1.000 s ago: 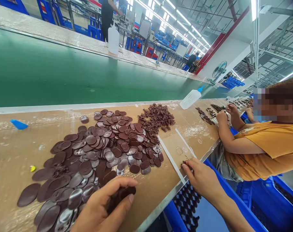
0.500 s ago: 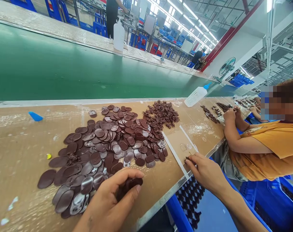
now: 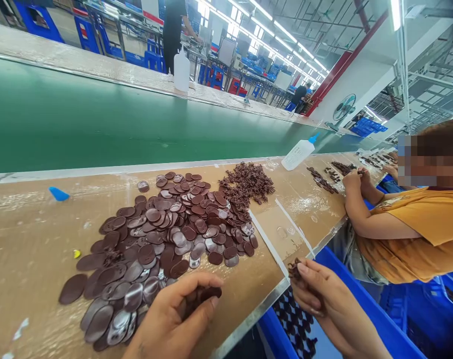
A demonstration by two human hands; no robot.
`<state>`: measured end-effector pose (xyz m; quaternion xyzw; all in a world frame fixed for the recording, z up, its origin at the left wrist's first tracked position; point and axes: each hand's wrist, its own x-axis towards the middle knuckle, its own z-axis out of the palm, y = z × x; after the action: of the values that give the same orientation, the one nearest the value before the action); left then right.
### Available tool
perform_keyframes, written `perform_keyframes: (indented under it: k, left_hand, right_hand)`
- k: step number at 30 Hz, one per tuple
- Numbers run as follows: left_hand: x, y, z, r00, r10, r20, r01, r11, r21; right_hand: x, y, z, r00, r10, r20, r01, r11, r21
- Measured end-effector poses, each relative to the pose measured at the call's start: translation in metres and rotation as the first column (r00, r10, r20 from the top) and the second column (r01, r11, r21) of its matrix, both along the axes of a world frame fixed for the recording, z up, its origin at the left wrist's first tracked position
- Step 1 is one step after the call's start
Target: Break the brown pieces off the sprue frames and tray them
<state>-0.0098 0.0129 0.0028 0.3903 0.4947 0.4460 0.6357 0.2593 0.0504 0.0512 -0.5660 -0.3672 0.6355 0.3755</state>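
At the bottom centre of the frame, the left hand (image 3: 177, 311) curls over the tabletop (image 3: 32, 224), its grip closed on a dark brown disc (image 3: 212, 293) at thumb and forefinger; the rest of the palm is in shadow. At the lower right, the right hand (image 3: 333, 299) pinches a small curly brown piece (image 3: 294, 269) between thumb and fingers, close to the tabletop's metal-edged front. Beneath that edge, a blue crate (image 3: 270, 326) shows rows of dark pieces (image 3: 293, 319) over a pale sheet. The tabletop is tan and glossy, scuffed with whitish marks, and runs from lower left to right. A broad heap of oval brown discs (image 3: 166, 204) spreads left of centre, some catching the light; a heap of curly brown pieces (image 3: 246, 184) touches its upper right. Two white strips (image 3: 267, 242) cross the surface beside the right hand. A yellow scrap (image 3: 76, 253) and a blue cap (image 3: 59, 194) lie at the left. At the right edge sits a co-worker in an orange shirt (image 3: 409, 234). Farther back, a white bottle with a blue nozzle (image 3: 298, 154) tilts beside a green belt (image 3: 117, 119); beyond it stand another white bottle (image 3: 181, 71), blue stools (image 3: 153, 57), a fan (image 3: 345, 106) and, overhead, long ceiling lights (image 3: 282, 32).
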Motion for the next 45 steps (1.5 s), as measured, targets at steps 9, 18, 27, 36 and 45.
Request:
perform_keyframes:
  k: [9, 18, 27, 36, 45]
  left_hand:
    - [0.002, -0.001, 0.006, 0.997, 0.070, 0.038, -0.066, 0.994, -0.082]
    - [0.004, 0.002, 0.012, 0.958, 0.091, 0.271, -0.047, 0.985, -0.166]
    - [0.007, 0.000, 0.004, 0.940, 0.093, 0.327, -0.056, 0.991, -0.119]
    - [0.008, 0.000, 0.010, 0.966, 0.131, 0.223, -0.111, 0.989, -0.098]
    - [0.007, -0.004, 0.003, 0.918, 0.300, -0.259, -0.207, 0.920, 0.332]
  right_hand:
    - [-0.043, -0.002, -0.008, 0.964, 0.055, -0.262, -0.066, 0.997, -0.034]
    - [-0.063, -0.007, -0.019, 0.931, 0.006, -0.365, -0.043, 0.995, -0.095]
    - [-0.087, -0.021, -0.024, 0.908, 0.066, -0.414, -0.132, 0.982, -0.132]
    - [-0.118, -0.040, -0.043, 0.978, -0.086, -0.191, 0.077, 0.996, -0.055]
    - [-0.135, -0.050, -0.059, 0.977, -0.165, -0.131, 0.182, 0.975, 0.130]
